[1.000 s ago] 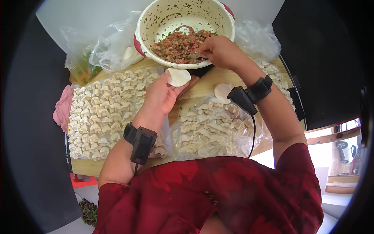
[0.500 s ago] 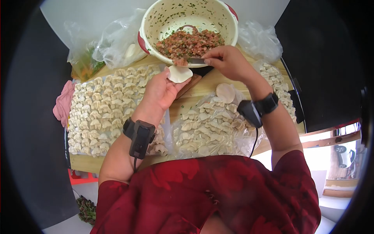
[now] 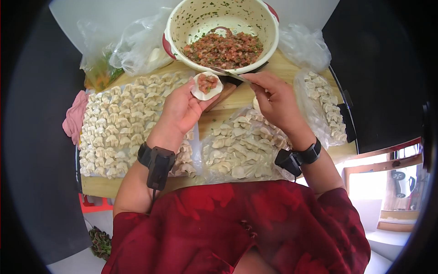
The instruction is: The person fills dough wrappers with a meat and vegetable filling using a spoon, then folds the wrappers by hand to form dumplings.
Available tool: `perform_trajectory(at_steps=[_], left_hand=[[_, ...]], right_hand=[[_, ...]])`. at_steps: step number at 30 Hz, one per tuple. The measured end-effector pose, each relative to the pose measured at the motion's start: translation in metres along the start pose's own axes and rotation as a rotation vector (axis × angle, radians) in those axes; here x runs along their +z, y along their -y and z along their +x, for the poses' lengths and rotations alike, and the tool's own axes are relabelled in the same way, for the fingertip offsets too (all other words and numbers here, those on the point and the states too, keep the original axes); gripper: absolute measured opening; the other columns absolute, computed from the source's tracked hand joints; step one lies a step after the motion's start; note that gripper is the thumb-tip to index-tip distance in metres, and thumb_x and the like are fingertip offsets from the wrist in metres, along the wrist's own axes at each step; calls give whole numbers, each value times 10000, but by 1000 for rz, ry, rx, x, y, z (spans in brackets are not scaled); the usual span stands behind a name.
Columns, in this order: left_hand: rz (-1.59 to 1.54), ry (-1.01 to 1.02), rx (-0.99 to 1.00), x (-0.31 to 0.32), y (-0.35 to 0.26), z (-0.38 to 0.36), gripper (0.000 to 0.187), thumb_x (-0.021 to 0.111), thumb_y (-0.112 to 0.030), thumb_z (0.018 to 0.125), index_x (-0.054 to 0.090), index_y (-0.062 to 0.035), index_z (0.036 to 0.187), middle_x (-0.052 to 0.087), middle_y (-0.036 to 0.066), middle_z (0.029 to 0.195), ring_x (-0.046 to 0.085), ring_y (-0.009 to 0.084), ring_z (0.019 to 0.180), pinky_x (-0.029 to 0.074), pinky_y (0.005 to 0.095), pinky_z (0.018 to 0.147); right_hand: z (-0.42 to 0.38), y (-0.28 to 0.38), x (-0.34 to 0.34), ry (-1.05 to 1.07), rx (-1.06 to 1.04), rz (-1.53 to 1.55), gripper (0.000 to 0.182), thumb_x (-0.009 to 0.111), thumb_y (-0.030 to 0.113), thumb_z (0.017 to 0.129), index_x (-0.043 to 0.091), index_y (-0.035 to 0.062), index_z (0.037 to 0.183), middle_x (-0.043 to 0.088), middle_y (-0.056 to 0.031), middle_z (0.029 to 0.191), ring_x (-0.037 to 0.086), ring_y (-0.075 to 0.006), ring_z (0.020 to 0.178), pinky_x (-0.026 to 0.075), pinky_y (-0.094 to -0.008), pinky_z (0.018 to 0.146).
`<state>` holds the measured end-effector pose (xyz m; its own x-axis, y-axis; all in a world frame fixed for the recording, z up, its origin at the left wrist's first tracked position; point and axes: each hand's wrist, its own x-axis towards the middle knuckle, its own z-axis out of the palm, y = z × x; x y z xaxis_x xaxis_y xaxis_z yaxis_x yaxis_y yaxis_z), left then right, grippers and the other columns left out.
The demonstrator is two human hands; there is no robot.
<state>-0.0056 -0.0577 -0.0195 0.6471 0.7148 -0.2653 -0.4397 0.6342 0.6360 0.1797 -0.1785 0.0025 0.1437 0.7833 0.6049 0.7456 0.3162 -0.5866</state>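
Note:
My left hand (image 3: 183, 107) holds a round white wrapper (image 3: 199, 93) with a lump of meat filling (image 3: 207, 83) on its middle. In my right hand (image 3: 276, 100) is a thin metal utensil (image 3: 230, 75), its blade pointing left near the bowl's front rim and just above the wrapper. The large cream bowl (image 3: 183, 23) stands beyond both hands, with chopped meat and green bits (image 3: 226, 49) inside. Rows of shaped dumplings (image 3: 121, 128) lie left of my left arm, and more dumplings (image 3: 242, 146) rest on plastic between my forearms.
Clear plastic bags stand at the back left (image 3: 141, 50) and back right (image 3: 305, 48). Another group of dumplings (image 3: 324, 102) lies at the right edge. A pink cloth (image 3: 75, 118) hangs at the left edge. A brown board (image 3: 221, 97) shows beneath the wrapper.
Filling now sits on the wrapper, which was bare before. My right hand and the utensil have moved down from the bowl's inside edge, and the utensil no longer carries the lump.

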Motion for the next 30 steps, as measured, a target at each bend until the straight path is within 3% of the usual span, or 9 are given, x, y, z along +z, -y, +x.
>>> perform_trajectory(at_steps=[7, 10, 22, 25, 27, 28, 30], left_hand=[[27, 46, 0, 13, 2, -5, 357, 348, -152, 1013, 403, 76, 1281, 527, 200, 1268, 551, 296, 1166, 491, 420, 995], [70, 45, -1, 14, -2, -5, 356, 347, -162, 1015, 410, 70, 1277, 533, 193, 1261, 560, 288, 1152, 498, 423, 986], [108, 188, -54, 18, -14, 7, 379, 301, -189, 1026, 374, 56, 1305, 512, 199, 1271, 556, 309, 1147, 485, 472, 995], [101, 149, -35, 18, -15, 18, 386, 278, -191, 1031, 352, 60, 1314, 495, 213, 1288, 549, 324, 1158, 491, 476, 989], [82, 123, -24, 15, -15, 28, 385, 280, -194, 1032, 349, 56, 1317, 493, 213, 1291, 546, 326, 1163, 491, 473, 988], [59, 125, -22, 14, -16, 33, 384, 296, -190, 1030, 352, 58, 1317, 490, 213, 1299, 530, 324, 1185, 480, 474, 1000], [35, 127, -15, 14, -18, 37, 382, 313, -186, 1028, 356, 60, 1316, 487, 213, 1308, 514, 323, 1207, 469, 475, 1013]], right_hand=[[-12, 3, 9, 90, 30, -86, 307, 562, -50, 805, 666, 83, 1062, 632, -126, 909, 627, -324, 799, 506, -368, 692], [-2, 0, 3, -13, -18, -69, 334, 560, -59, 799, 669, 100, 1071, 624, -119, 911, 623, -317, 796, 504, -368, 688], [32, -19, -9, 182, -225, -160, 349, 578, -69, 748, 689, 106, 1028, 644, -101, 870, 618, -286, 844, 507, -355, 727], [42, -36, -7, 213, -144, -53, 283, 571, -55, 783, 688, 79, 1003, 646, -105, 851, 627, -270, 825, 504, -340, 724], [48, -48, -1, -42, 41, -20, 224, 559, -35, 823, 688, 57, 981, 647, -110, 843, 623, -238, 778, 490, -315, 702], [48, -47, -2, -43, 37, -22, 224, 559, -35, 823, 688, 57, 981, 647, -110, 843, 623, -238, 778, 490, -315, 702], [47, -40, -4, 24, 281, -20, 195, 557, -8, 851, 669, 52, 1000, 653, -78, 838, 597, -172, 737, 474, -296, 681]])
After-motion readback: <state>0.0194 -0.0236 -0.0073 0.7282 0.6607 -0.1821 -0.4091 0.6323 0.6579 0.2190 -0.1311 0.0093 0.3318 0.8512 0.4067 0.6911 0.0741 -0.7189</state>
